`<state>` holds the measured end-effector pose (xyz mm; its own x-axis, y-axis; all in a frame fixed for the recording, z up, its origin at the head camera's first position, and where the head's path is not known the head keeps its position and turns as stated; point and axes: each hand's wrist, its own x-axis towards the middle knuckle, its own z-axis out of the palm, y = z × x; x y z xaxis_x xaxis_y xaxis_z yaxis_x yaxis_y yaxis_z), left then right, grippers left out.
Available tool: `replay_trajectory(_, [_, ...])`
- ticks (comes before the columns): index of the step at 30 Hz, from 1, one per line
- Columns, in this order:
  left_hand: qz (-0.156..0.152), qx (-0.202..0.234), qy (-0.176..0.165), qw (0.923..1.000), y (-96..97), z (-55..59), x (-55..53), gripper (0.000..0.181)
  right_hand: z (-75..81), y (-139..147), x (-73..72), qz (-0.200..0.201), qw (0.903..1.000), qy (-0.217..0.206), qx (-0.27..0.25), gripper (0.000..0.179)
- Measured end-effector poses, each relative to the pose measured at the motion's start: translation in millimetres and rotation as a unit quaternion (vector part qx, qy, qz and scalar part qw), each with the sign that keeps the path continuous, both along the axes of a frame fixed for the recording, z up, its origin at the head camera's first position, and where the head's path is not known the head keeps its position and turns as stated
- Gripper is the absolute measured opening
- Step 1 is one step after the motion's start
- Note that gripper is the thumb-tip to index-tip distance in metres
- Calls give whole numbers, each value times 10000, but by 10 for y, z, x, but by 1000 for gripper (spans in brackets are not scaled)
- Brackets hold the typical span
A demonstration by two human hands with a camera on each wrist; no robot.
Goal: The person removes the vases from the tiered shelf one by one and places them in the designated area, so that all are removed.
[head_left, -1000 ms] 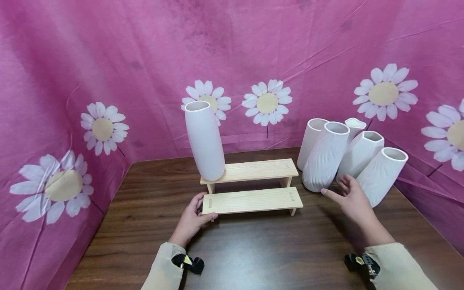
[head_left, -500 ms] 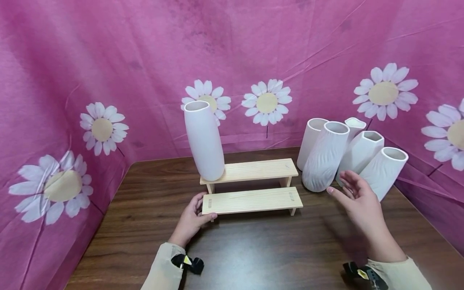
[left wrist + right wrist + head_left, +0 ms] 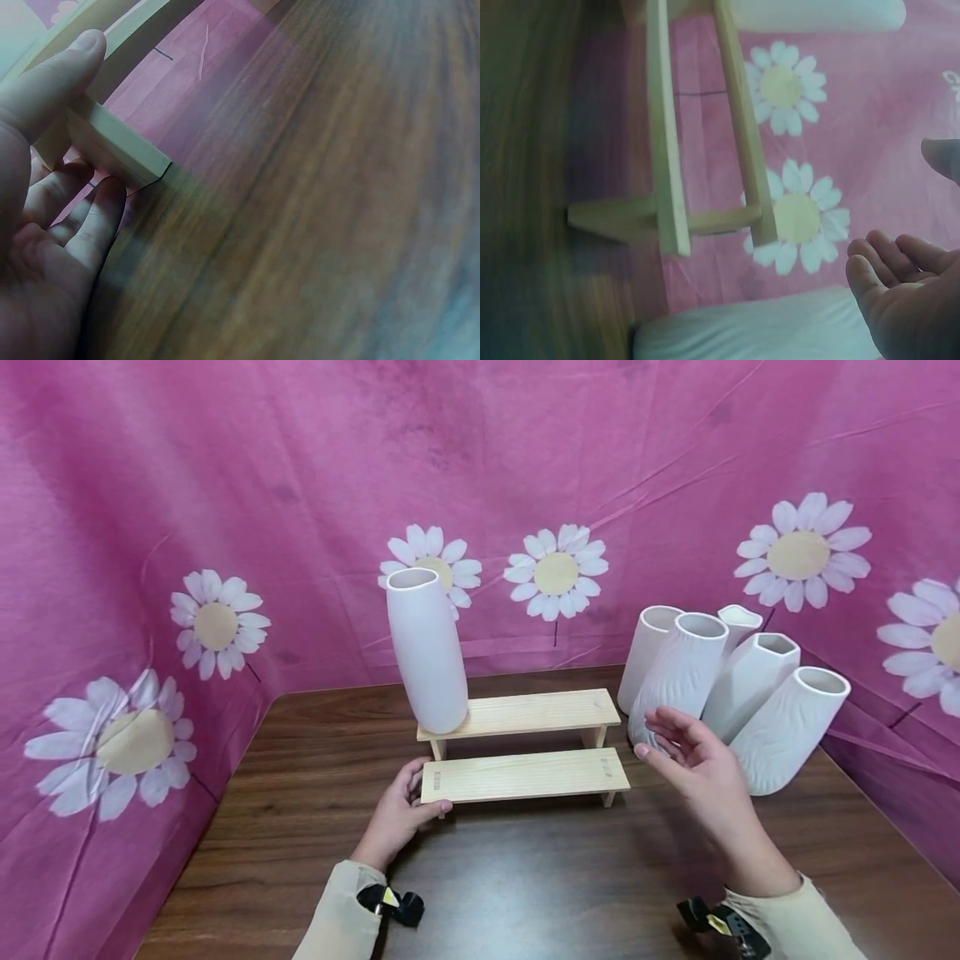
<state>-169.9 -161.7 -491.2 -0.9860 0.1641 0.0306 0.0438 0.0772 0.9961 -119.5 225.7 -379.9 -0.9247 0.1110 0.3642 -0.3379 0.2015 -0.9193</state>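
My left hand (image 3: 399, 814) holds the left end of a two-step wooden stand (image 3: 525, 774), its thumb at the front edge; in the left wrist view the fingers (image 3: 97, 225) curl beside the leg. A tall smooth white vase (image 3: 429, 656) stands upright at the left of the upper step. My right hand (image 3: 701, 777) hovers with relaxed, parted fingers and nothing in them. Behind it, partly hidden, is a white vase with a wavy relief (image 3: 678, 672). The right wrist view shows this hand (image 3: 907, 292) apart from the stand (image 3: 667, 150).
More white vases cluster at the right: a smooth one (image 3: 645, 652), a wavy-rimmed one (image 3: 740, 618), a faceted one (image 3: 753, 685) and a ridged one (image 3: 791, 731). A pink flowered cloth (image 3: 525, 460) hangs around the brown wooden table (image 3: 510, 877).
My right hand has drawn back from the vases, then shifted left in front of the wavy-relief vase. My left hand keeps its hold on the stand, and the vases stay put.
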Motion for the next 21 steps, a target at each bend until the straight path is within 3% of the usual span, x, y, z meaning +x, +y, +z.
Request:
replay_trajectory(3, [-52,37,43,10000,-1,0,0,77,25,-83,-29,110,9999,30,-64,55])
replay_trajectory(10, [-43,-44,142,9999,-7,1,-3,79,82,-328,-95,181,9987,-100,457,52])
replay_trajectory(21, [-22,6,88,10000,-6,-6,-9,79,123,-599,-224,578,9977,-128,324,51])
